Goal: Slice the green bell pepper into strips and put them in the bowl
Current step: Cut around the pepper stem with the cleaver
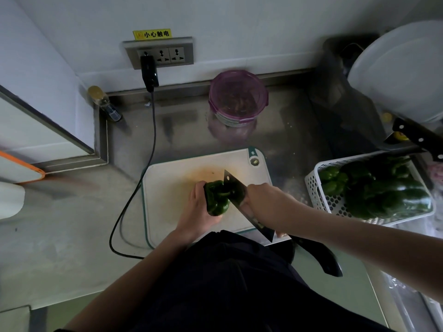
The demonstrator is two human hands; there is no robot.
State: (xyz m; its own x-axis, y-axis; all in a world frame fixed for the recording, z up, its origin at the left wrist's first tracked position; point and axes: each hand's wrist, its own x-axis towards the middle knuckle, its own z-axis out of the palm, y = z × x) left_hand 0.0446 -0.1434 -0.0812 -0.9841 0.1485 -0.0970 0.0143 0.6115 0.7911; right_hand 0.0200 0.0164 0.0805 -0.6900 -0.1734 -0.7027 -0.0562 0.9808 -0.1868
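The pepper [217, 198] sits near the middle of the board [167, 188], still whole but for the cleaver [236, 190] biting into its right side by the stem. The left hand [200, 212] cups it from the left and below, fingers curled round its flank to keep it from rolling under the blade and clear of the edge. The right hand [260, 200] comes over the top of the blade; I cannot tell how its fingers lie, since the wrist hides them. No bowl for strips is plainly seen. A basket [314, 185] of spare peppers stands just off the board's right edge, within reach. This looks like the first cut.
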